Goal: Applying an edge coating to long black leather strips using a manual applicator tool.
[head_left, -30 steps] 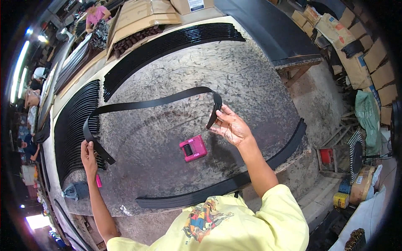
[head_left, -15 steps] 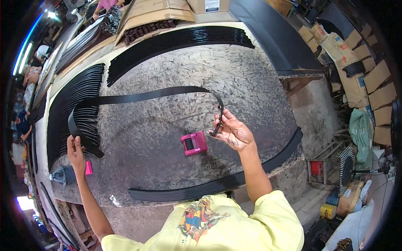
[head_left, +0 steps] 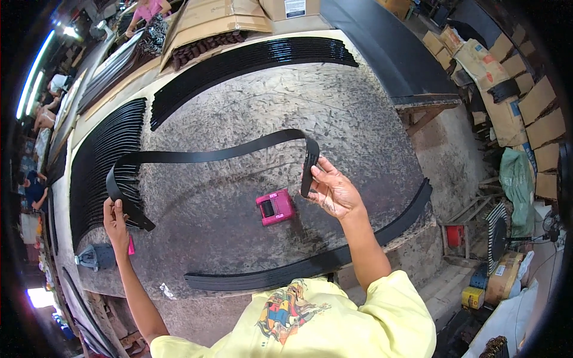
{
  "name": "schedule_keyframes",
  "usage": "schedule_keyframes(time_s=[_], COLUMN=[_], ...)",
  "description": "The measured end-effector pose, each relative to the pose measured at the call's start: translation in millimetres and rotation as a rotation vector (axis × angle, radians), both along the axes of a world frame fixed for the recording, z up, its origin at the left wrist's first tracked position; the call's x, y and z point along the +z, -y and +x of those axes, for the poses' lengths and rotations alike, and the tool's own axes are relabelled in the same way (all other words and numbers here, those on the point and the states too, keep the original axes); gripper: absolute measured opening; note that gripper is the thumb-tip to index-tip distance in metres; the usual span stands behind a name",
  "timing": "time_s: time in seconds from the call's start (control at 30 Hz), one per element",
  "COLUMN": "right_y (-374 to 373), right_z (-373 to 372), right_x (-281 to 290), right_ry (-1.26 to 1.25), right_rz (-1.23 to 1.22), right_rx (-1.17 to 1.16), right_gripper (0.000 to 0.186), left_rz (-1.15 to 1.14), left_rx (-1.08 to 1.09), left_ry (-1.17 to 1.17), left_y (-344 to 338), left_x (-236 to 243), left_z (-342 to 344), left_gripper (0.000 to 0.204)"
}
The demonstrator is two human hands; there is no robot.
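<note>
Black strap (head_left: 206, 156) held in a wavy arc by two hands over a worn table (head_left: 209, 238).
The left hand (head_left: 116, 221) pinches it near one end, thumb and fingers closed, the tip jutting past them; the right hand (head_left: 335, 194) grips it near the other end between thumb and fingers, palm partly showing. A pink box (head_left: 282, 207) sits on the table near the right hand; black strips (head_left: 98, 179) lie beyond the left.

Both arms (head_left: 365, 250) reach over the desk (head_left: 221, 235); the left hand (head_left: 116, 219) pinches near its left edge, the right hand (head_left: 334, 194) grips palm up.
</note>
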State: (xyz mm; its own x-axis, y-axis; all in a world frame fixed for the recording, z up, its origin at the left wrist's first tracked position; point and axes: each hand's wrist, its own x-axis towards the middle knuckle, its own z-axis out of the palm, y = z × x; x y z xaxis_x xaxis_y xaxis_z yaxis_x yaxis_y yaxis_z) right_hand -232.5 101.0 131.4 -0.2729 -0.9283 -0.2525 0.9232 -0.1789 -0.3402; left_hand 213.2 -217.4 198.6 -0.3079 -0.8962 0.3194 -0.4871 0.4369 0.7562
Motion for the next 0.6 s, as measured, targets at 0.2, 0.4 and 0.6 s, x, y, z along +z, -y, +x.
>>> schedule_keyframes(time_s=[0.2,0.4,0.6], right_y=[1,12,26], right_z=[-12,-51,-132], right_x=[2,-40,-81], right_ry=[-0.023,-0.055,-0.448], right_rz=[0.061,0.130,0.399], right_rx=[-0.029,-0.104,-0.189], right_gripper=[0.027,0.029,0.039], left_rz=[0.029,0.092,0.336], left_rx=[0.001,-0.072,-0.068], left_ry=[-0.023,-0.027,-0.123], left_y=[-1,19,58], left_x=[-8,-24,-68], left_z=[-41,-85,-153], left_gripper=[0.025,0.025,0.031])
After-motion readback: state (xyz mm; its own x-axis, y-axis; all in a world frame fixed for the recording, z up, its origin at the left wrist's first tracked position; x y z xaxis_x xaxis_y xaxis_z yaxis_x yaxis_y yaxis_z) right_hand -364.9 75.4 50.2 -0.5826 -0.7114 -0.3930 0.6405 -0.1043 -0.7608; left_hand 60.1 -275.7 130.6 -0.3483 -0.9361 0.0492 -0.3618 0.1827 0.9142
